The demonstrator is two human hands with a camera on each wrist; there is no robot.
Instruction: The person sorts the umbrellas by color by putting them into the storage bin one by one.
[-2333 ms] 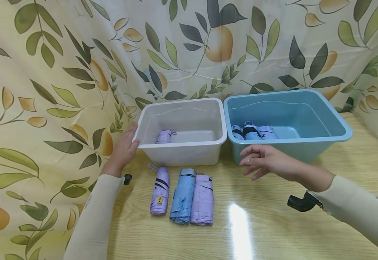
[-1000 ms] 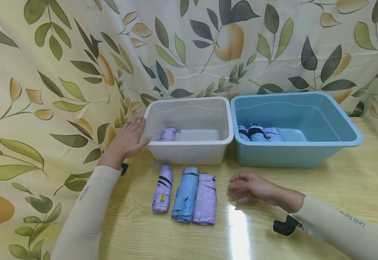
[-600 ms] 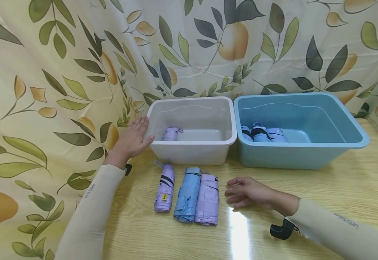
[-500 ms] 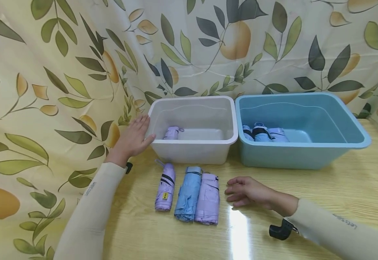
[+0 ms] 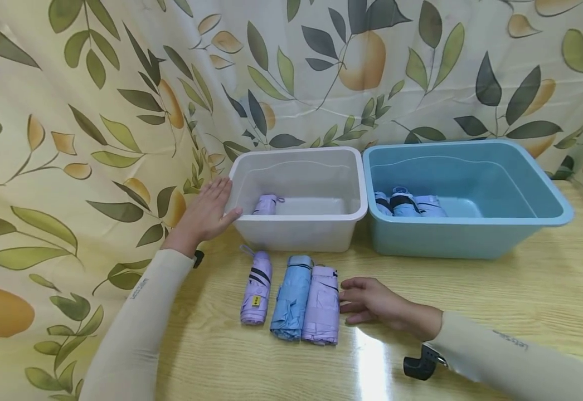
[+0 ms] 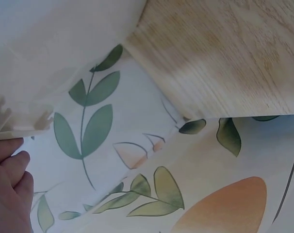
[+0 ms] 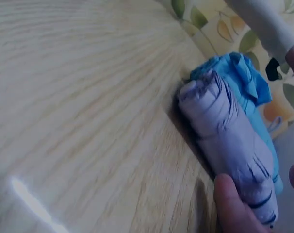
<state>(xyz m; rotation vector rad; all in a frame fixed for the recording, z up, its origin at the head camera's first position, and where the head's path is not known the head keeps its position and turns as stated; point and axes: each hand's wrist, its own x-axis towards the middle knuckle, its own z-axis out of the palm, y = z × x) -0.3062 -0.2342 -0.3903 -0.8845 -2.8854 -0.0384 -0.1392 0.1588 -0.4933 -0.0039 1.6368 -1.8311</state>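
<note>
My left hand (image 5: 205, 214) rests with straight fingers against the left rim of the white bin (image 5: 296, 234); in the left wrist view only some of its fingers (image 6: 11, 165) show, at the rim. My right hand (image 5: 374, 303), fingers slightly bent and apart, is right beside a folded purple umbrella (image 5: 321, 306). In the right wrist view a fingertip (image 7: 227, 191) overlaps this umbrella's side. Against it lies a folded blue umbrella (image 5: 291, 301). Farther left is a slimmer purple umbrella (image 5: 257, 289) with black stripes and a yellow tag.
Inside the white bin lies one purple umbrella (image 5: 265, 204). The blue bin (image 5: 452, 239) beside it holds several rolled umbrellas (image 5: 404, 203) at its left end. A leaf-patterned curtain (image 5: 291, 72) hangs behind and along the left of the wooden table (image 5: 472, 289).
My right hand has come from in front of the blue bin down and left to the purple umbrella's side. The left hand stays on the white bin's rim. The head view has shifted slightly.
</note>
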